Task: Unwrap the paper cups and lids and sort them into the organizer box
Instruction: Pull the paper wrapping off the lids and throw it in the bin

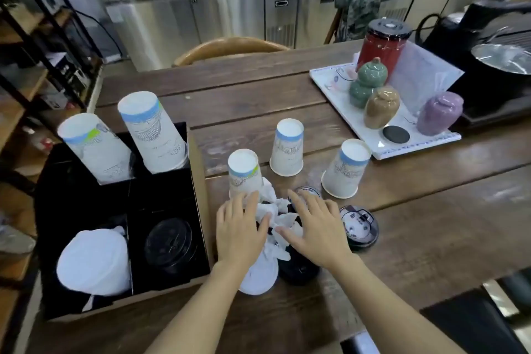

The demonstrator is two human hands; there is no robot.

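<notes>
**A:** Fingers first?

**B:** Left hand (240,231) spread flat, fingers loose, pressing down on crumpled white wrapping paper (277,217); grasping nothing firmly. Right hand (317,231) likewise open, fingertips touching the same paper from the other side. Neither clenched.

**A:** Under the paper?

**B:** Partly wrapped stack of black plastic lids (298,267) lying on the wooden bench (431,238), directly between and beneath both hands. Long axis running toward and away from the body. White paper sleeve end (258,276) nearest the body, under the left wrist. Both hands about equally near; right hand closer to the exposed black end.

**A:** Further out?

**B:** Upturned white paper cup with blue band (244,172) just beyond the left fingertips, touching the paper. Two more upturned cups (287,151) and (346,168) farther back. Loose black lid with white label (359,227) just right of the right hand. To the left, black cardboard organizer box (198,210): two tall cup stacks (152,132) in the rear compartments, black lids (169,244) front right, white wrapped bundle (93,263) front left.

**A:** Next step, at a guess?

**B:** Probably peeling the paper apart sideways.
</notes>
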